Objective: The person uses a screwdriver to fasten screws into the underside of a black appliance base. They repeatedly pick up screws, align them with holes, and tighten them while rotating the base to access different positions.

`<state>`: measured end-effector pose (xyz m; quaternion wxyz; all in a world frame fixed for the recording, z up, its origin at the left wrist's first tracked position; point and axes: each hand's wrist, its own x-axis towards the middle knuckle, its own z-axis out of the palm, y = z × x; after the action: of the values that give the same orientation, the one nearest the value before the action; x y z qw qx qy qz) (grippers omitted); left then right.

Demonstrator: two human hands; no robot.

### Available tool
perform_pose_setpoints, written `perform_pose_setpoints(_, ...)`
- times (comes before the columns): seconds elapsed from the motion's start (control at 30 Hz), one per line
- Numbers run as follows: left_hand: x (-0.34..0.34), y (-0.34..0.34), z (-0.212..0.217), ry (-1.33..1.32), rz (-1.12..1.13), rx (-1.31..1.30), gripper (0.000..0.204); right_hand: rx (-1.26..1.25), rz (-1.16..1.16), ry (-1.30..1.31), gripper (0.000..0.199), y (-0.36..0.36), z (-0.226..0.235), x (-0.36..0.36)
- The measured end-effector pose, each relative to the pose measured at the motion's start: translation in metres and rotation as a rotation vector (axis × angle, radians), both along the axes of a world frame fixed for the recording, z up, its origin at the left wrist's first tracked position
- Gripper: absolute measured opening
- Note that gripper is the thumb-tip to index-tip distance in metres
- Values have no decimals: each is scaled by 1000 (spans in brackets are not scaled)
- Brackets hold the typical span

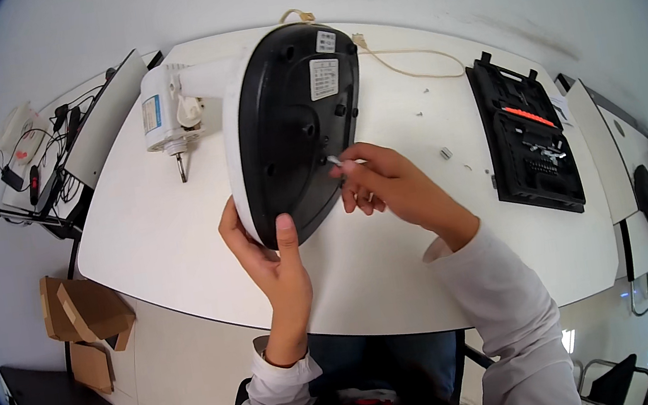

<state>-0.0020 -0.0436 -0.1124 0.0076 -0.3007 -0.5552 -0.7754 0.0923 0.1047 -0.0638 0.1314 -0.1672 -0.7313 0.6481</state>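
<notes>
A white electric appliance lies tipped on the table, its base turned so that the black underside [279,125] with two pale labels faces me. At its far left is the white motor head [162,113], from which a bare metal shaft [181,167] points toward me. My left hand [269,253] grips the near end of the base, thumb on the black underside and fingers behind the white rim. My right hand [388,184] pinches a small silvery piece [334,161] between thumb and fingers against the underside. Its exact kind is too small to tell.
An open black tool case [528,138] with bits and an orange-red strip lies at the right. Small metal parts [446,153] are scattered on the white table [179,241] beside it. A beige cord [422,70] curls behind the base. Cardboard boxes [84,309] stand on the left.
</notes>
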Motion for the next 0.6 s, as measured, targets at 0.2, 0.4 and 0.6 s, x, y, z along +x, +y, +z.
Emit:
perform_pose_setpoints(0.2,-1,-3,-1,27,30,-28,58,-269,-471,190,15,61,-6,36)
perform_pose_setpoints(0.4,-2,-3,-2,36,49,-40,58,146,-654,-9,19,140,-33,41)
perform_pose_setpoints(0.6,0,1,-2,14,9,-25,60,836,-809,-278,20,176,-78,31)
